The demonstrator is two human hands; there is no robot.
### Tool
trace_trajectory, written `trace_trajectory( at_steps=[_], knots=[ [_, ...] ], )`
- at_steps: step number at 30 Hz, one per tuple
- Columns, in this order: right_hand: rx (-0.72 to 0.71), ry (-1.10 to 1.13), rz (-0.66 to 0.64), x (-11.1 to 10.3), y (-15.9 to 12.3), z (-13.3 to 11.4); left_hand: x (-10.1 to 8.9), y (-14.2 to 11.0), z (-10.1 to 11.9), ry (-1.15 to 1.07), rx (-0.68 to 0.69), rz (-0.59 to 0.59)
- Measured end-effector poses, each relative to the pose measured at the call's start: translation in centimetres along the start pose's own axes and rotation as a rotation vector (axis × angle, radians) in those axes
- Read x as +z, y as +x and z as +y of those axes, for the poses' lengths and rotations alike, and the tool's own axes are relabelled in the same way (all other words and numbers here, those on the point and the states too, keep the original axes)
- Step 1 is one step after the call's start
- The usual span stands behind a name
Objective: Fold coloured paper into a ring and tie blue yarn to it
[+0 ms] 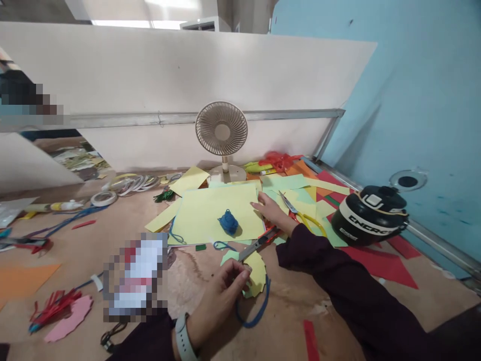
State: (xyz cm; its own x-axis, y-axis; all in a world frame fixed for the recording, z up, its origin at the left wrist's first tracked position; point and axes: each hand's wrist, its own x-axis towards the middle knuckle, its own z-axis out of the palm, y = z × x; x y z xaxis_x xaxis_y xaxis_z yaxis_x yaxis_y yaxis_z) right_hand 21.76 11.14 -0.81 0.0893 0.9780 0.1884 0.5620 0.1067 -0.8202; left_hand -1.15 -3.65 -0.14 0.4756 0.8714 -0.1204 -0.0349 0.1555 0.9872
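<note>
My left hand (221, 296) pinches the edge of a yellow-green paper cutout (257, 273) with a scalloped rim, low in the middle of the table. A blue cord (259, 311) loops beneath the cutout. My right hand (272, 213) lies with fingers stretched out on the large pale yellow sheet (210, 213), holding nothing. An orange-and-grey cutter (259, 243) rests just under its wrist, blade end pointing at the cutout. A small blue crumpled object (228, 222) sits on the sheet left of the right hand. Yellow-handled scissors (302, 213) lie right of it.
A small beige fan (221, 135) stands at the back against the white partition. A black jug (370, 215) lies at the right by the blue wall. Coloured paper sheets, tape rolls (130, 184), glue sticks and paper scraps cover the wooden table (293, 306).
</note>
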Motion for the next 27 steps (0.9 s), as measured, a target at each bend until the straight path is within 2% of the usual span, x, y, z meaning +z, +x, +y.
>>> trace_trajectory(
  at_steps=[4, 7, 10, 13, 18, 20, 27],
  knots=[
    [0.160, -0.169, 0.078, -3.1, 0.9, 1.2, 0.0, 0.1, 0.1, 0.014, 0.004, 0.000],
    [0.214, -0.287, 0.105, -5.2, 1.1, 1.7, -0.1, 0.1, -0.2, 0.011, -0.015, 0.002],
    [0.236, -0.398, 0.121, -6.4, 1.0, 1.9, -0.1, 0.1, -0.3, 0.003, -0.024, 0.004],
    [0.221, -0.500, 0.066, -6.9, 0.7, 1.7, -0.1, 0.0, -0.2, -0.002, -0.020, 0.004],
    [0.100, -0.652, -0.160, -6.5, 0.3, 1.4, -0.1, 0.0, 0.3, 0.063, -0.016, 0.016],
    [0.067, -0.710, -0.207, -6.4, 0.3, 1.4, -0.1, 0.0, 0.3, 0.072, -0.021, 0.019],
    [0.065, -0.881, -0.138, -7.0, 0.3, 1.8, -0.4, 0.0, -0.2, 0.038, -0.022, 0.016]
  ],
)
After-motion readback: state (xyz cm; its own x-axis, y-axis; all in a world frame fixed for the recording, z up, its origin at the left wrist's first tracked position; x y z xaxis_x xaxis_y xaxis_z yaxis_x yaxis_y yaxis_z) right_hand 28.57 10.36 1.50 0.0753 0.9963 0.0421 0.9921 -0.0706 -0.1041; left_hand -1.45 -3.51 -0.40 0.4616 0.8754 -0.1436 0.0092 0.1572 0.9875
